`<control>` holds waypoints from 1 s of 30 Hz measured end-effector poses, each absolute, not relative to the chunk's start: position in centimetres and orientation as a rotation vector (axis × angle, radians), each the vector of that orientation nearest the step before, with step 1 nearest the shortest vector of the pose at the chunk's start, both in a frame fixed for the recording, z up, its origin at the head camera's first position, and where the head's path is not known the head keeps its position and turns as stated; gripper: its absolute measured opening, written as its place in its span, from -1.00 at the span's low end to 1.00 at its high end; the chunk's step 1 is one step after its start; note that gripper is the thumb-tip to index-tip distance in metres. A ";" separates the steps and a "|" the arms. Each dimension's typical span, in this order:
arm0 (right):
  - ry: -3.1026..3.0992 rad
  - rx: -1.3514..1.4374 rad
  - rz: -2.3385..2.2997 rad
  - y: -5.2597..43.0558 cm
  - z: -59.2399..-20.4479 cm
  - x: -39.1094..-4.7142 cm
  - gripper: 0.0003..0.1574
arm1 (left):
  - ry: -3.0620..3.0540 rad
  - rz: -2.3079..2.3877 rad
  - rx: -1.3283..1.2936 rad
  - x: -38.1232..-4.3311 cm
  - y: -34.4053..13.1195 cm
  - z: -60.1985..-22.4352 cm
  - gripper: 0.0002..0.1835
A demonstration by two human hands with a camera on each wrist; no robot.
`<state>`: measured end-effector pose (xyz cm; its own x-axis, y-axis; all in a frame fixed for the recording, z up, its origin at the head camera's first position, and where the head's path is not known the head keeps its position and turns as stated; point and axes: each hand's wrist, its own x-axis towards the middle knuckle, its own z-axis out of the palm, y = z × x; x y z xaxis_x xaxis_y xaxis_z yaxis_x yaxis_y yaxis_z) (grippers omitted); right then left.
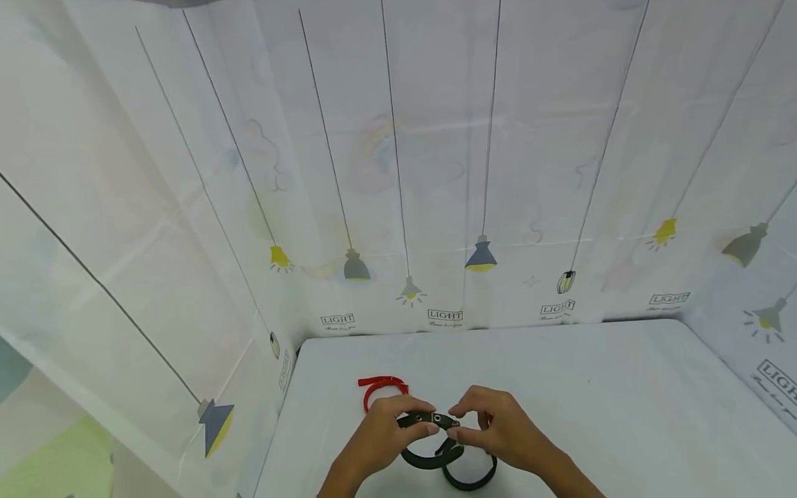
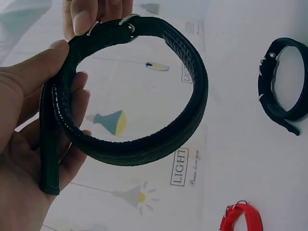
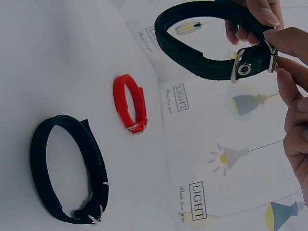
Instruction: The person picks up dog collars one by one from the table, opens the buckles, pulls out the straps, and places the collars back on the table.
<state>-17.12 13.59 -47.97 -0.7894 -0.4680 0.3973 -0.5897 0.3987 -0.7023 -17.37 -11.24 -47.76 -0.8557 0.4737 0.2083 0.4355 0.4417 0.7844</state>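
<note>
A dark green dog collar (image 1: 426, 462), buckled into a loop, is held up over the table by both hands. My left hand (image 1: 381, 436) grips it, with the thumb on the band near the metal fittings and the strap's loose tail (image 2: 49, 163) lying against the palm. On the buckle (image 3: 272, 57), the thumb and fingertip of my right hand (image 1: 503, 427) pinch. A metal eyelet (image 3: 244, 70) and a D-ring (image 3: 236, 65) show beside it. Below the hands lies a black collar (image 1: 468, 486), and a red collar (image 1: 367, 400) lies behind the left hand.
The white tabletop (image 1: 598, 387) stretches away to the right and back. A pale sheet (image 1: 436, 138) printed with hanging lamps and the word LIGHT stands along the table's rear and sides.
</note>
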 end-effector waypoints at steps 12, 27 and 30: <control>-2.608 1.047 1.687 13.3 -47.9 -17.7 -0.88 | 2.534 1.448 0.940 -17.6 -11.3 -47.9 -0.86; -2.233 1.234 2.152 13.5 -48.9 -17.2 -0.88 | 2.464 1.579 1.001 -17.4 -11.0 -48.4 -0.92; -2.306 1.204 2.036 13.5 -49.0 -17.4 -0.86 | 2.468 1.557 0.995 -17.4 -11.0 -48.3 -0.92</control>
